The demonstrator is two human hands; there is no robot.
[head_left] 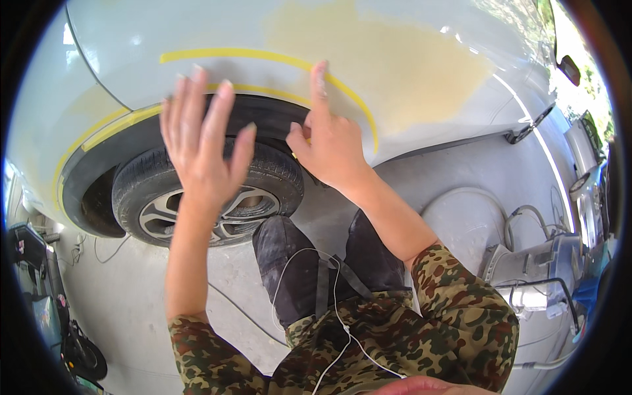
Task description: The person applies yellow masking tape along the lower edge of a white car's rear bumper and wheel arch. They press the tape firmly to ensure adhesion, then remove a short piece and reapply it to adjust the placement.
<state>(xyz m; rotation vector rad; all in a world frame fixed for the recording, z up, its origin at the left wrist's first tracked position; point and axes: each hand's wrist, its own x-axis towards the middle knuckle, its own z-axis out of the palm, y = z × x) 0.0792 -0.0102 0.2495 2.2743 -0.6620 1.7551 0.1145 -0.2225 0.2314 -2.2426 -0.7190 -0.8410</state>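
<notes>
A white car body panel (408,39) curves over a wheel arch, edged with two strips of yellow masking tape (263,58). A patch of yellowish filler (382,66) covers the panel above the arch. My left hand (201,135) is spread flat, fingers apart, its tips at the arch's edge near the tape. My right hand (329,141) has its index finger stretched up and pressed on the upper tape strip, the other fingers curled. Below them sits the tyre with its alloy wheel (197,210).
I crouch on a pale concrete floor (131,296) in camouflage clothing, dark knees (296,263) forward. A white cable (329,296) hangs over my lap. A grey machine with hoses (533,270) stands at the right. Dark gear (39,289) lies at the left.
</notes>
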